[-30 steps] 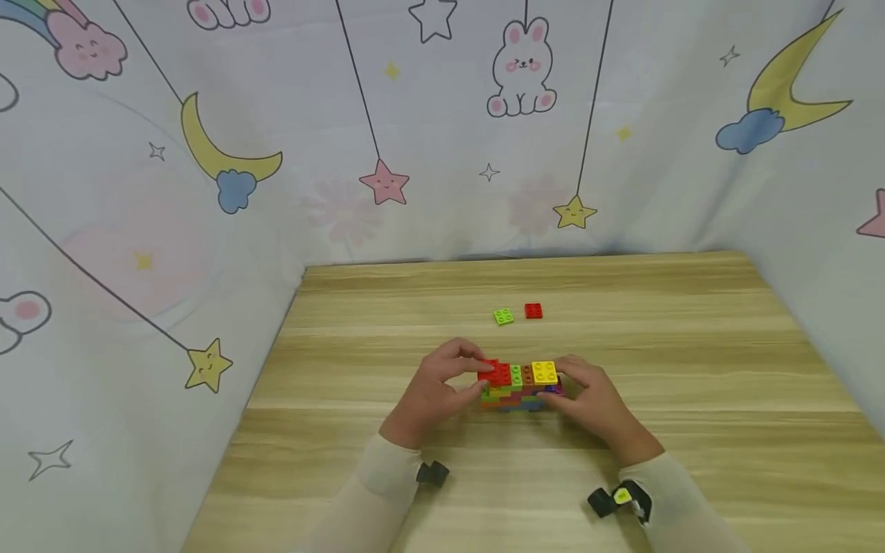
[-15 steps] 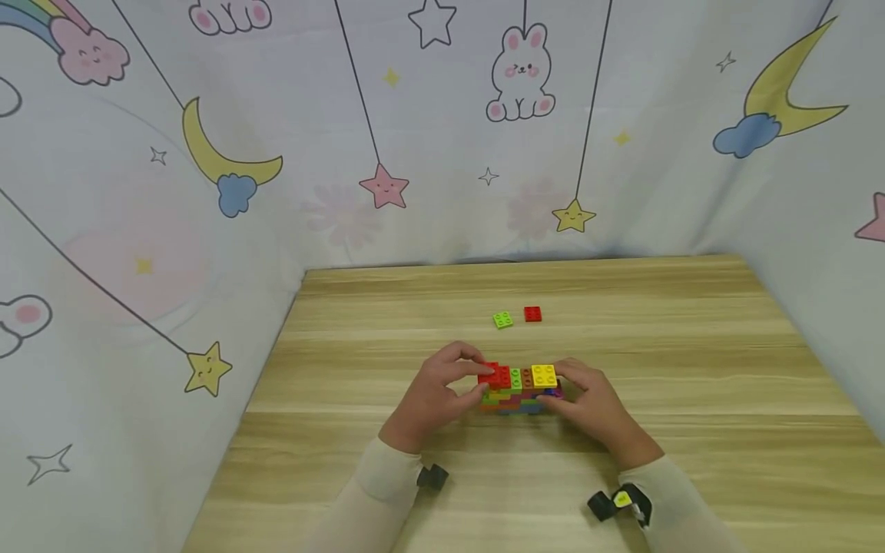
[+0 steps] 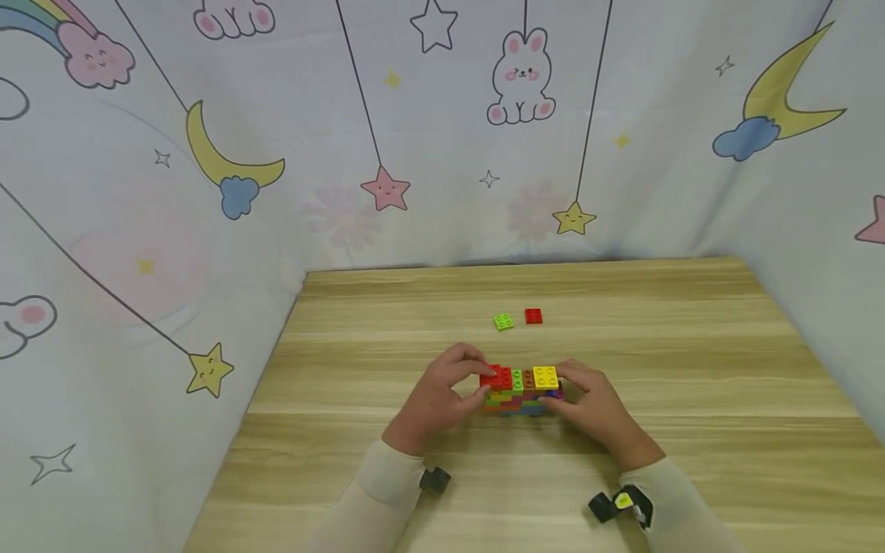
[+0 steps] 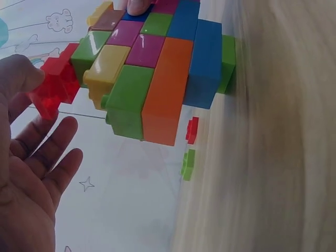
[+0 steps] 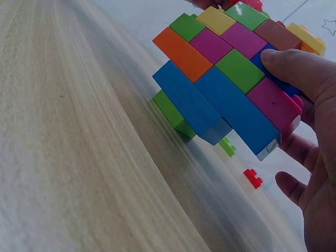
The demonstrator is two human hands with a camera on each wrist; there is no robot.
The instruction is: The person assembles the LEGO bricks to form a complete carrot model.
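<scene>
A wall of stacked toy building blocks point(image 5: 231, 73) in many colours stands on the table between both hands. My left hand point(image 3: 438, 392) pinches a red block point(image 4: 49, 86) at the wall's top left end, thumb in front and fingers behind. In the left wrist view its remaining fingers spread loosely beneath. My right hand point(image 3: 596, 403) grips the wall's right end, its thumb point(image 5: 294, 68) on a dark blue block and fingers behind. A yellow block point(image 3: 545, 377) tops that right end, beside a brown one and a green one.
Behind the wall lie a loose lime green block point(image 3: 503, 322) and a loose red block point(image 3: 533, 316) on the wooden table point(image 3: 387, 307). A white printed curtain point(image 3: 442, 138) encloses the back and sides.
The red block under my left hand sits slightly lower and more level with the neighbouring red piece. Both hands keep nearly the same places; the head view tilts slightly.
</scene>
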